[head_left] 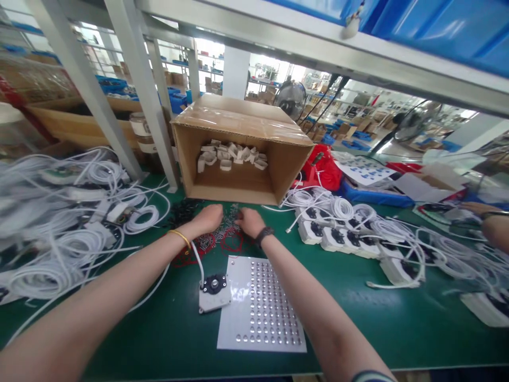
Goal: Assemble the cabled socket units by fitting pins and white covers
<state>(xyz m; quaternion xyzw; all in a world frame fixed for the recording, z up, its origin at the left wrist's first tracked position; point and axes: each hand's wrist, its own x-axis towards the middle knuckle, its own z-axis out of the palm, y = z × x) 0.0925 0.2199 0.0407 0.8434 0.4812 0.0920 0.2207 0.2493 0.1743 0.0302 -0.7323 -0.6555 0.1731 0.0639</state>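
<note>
My left hand (210, 218) is curled beside a heap of small black parts (183, 211), at the edge of scattered screws (225, 228). Its fingertips are turned away from me, so anything in them is hidden. Across the screws, my right hand (251, 223) has its fingers bent together down at the pile; what they pinch is too small to make out. Nearer to me lies a square white device (214, 301) with a black round centre and a white cable. It overlaps the left edge of a pale sheet (234, 323) carrying rows of small, clear, round pads.
An open cardboard box (242, 185) with white plastic pieces stands behind my hands. Coiled white cables (99, 228) crowd the left; white devices with cables (338, 239) line the right. A metal shelf frame (151, 95) rises ahead. Another person's arm (495, 225) reaches in at far right.
</note>
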